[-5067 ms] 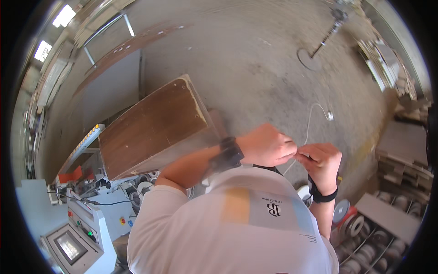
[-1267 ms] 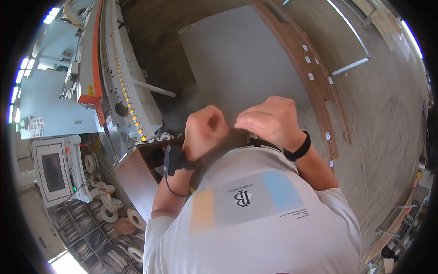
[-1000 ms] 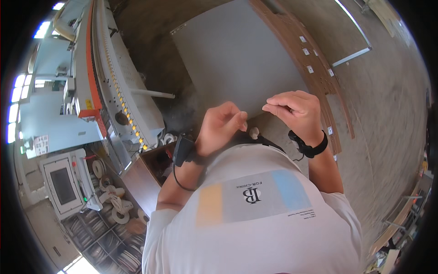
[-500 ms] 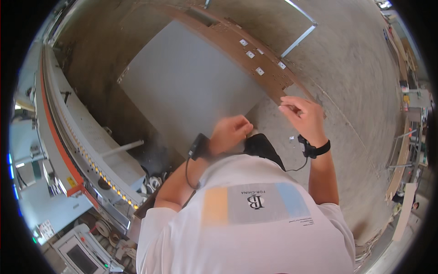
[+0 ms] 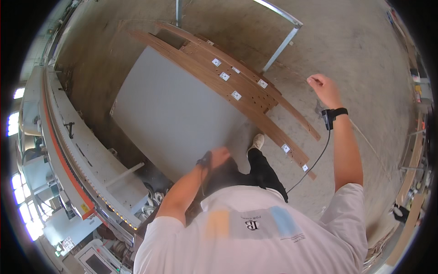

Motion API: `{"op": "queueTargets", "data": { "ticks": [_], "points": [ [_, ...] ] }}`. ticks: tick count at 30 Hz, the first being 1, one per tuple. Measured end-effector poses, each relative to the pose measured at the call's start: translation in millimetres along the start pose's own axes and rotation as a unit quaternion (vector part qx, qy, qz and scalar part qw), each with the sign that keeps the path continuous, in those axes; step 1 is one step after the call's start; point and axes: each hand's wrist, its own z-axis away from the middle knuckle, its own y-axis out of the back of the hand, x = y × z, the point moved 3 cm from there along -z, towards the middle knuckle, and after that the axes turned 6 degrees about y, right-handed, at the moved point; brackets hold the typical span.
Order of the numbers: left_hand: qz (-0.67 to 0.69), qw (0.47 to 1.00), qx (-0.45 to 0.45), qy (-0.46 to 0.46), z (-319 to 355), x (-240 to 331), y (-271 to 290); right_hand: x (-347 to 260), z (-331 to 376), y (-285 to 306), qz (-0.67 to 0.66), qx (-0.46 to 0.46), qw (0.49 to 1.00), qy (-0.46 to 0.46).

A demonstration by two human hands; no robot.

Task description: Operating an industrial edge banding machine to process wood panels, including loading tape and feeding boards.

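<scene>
head view, right hand: the right hand (image 5: 323, 86) is raised out to the person's right, above the concrete floor (image 5: 346, 50), fingers curled in with thumb and forefinger pinched together; whatever they pinch is too thin to make out. a thin pale line runs across the floor near it.
head view, right wrist: a black wristband (image 5: 338, 112) sits on the right wrist, with a small black device (image 5: 326, 119) at its inner side and a thin black cable (image 5: 312, 162) hanging from it toward the person's waist.
head view, left hand: the left hand (image 5: 220, 155) is low at the front of the body, at the near edge of the grey panel (image 5: 175, 112); it is blurred and i cannot tell whether it is open, closed or gripping. a dark band is on that wrist.
head view, grey panel: a big flat light grey board lying ahead of the person, between the long machine and the brown boards.
head view, brown boards: a stack of long wood-brown boards (image 5: 228, 77) lies along the far edge of the grey panel, with small white labels (image 5: 236, 95) stuck on them.
head view, machine: a long grey machine (image 5: 77, 150) with an orange stripe runs down the person's left side; a control screen (image 5: 98, 264) shows at the lower edge.
head view, floor frame: a metal frame (image 5: 283, 41) stands on the floor beyond the boards.
head view, person: white t-shirt (image 5: 255, 237), dark trousers, one pale shoe (image 5: 258, 141) stepping beside the boards.
</scene>
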Motion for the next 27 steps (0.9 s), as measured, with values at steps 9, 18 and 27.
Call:
{"op": "queueTargets", "data": {
  "ticks": [9, 18, 27],
  "points": [
    [-0.16, 0.981, 0.007, -0.111, -202, -17, 39, 110, -164, -49, 0.011, -0.059, 0.998, 0.017],
    [-0.231, 0.967, 0.09, -0.059, -449, 10, 154, 130, -289, -112, 0.281, 0.097, 0.948, 0.114],
    [-0.436, 0.887, 0.054, -0.143, -607, 37, 214, 141, -333, -129, 0.331, 0.11, 0.93, 0.119]
  ]
}}
